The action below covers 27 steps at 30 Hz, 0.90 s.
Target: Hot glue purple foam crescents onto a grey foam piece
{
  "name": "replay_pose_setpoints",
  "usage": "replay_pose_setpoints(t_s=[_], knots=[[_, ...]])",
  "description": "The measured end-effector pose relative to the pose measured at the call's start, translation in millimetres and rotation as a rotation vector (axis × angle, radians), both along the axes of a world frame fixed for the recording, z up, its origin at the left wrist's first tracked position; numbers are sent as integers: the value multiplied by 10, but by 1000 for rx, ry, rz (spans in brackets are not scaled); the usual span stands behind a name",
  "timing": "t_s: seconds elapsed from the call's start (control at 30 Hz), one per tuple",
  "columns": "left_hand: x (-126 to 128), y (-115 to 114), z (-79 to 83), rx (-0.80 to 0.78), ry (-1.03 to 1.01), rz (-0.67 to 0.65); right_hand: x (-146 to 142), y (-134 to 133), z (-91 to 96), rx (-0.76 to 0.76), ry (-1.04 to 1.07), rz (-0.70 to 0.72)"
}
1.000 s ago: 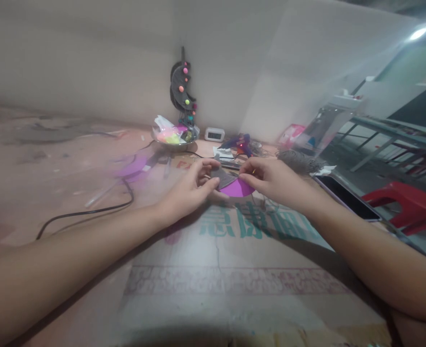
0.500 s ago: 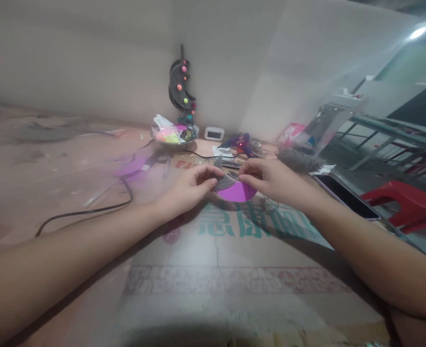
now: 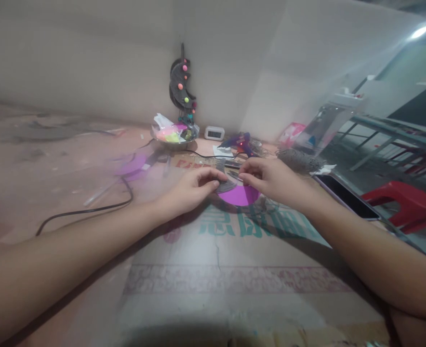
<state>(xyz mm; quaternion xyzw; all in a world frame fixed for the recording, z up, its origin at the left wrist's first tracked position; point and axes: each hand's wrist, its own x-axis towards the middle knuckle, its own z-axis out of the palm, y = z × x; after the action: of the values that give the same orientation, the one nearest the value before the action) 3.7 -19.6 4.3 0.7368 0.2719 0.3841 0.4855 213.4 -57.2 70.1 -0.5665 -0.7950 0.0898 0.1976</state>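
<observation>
A purple crescent-shaped piece (image 3: 239, 195), partly covered with rows of grey cord (image 3: 226, 185), is between my hands above the board. My left hand (image 3: 200, 187) pinches its cord-covered left part between thumb and fingers. My right hand (image 3: 265, 174) has thumb and fingertips pressed together at the crescent's upper right side. Whether they grip a strand of cord or the crescent's tip is too small to tell. Behind the fingers lies a thin metal tool (image 3: 232, 164), partly hidden.
A glue gun (image 3: 240, 141) with a red light, a small white digital clock (image 3: 214, 133) and a bowl (image 3: 173, 140) of coloured bits stand at the back. A decorated grey crescent (image 3: 179, 86) rests against the wall. Rightward are grey yarn (image 3: 298, 160) and a phone (image 3: 346, 196).
The crescent has shifted slightly right and down, and its purple face has turned a little. My left fingertips have moved right along the cord; my right hand is nearly still.
</observation>
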Motion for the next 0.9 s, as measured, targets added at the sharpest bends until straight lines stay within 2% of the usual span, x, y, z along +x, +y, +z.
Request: replay_pose_setpoints(t_s=[0.13, 0.47, 0.9], knots=[[-6, -34, 40, -52, 3, -50, -13, -12, 18, -23, -24, -46], [-14, -102, 65, 80, 76, -48, 67, 39, -21, 26, -60, -31], [5, -124, 95, 86, 68, -41, -4, -17, 22, 1, -78, -33]])
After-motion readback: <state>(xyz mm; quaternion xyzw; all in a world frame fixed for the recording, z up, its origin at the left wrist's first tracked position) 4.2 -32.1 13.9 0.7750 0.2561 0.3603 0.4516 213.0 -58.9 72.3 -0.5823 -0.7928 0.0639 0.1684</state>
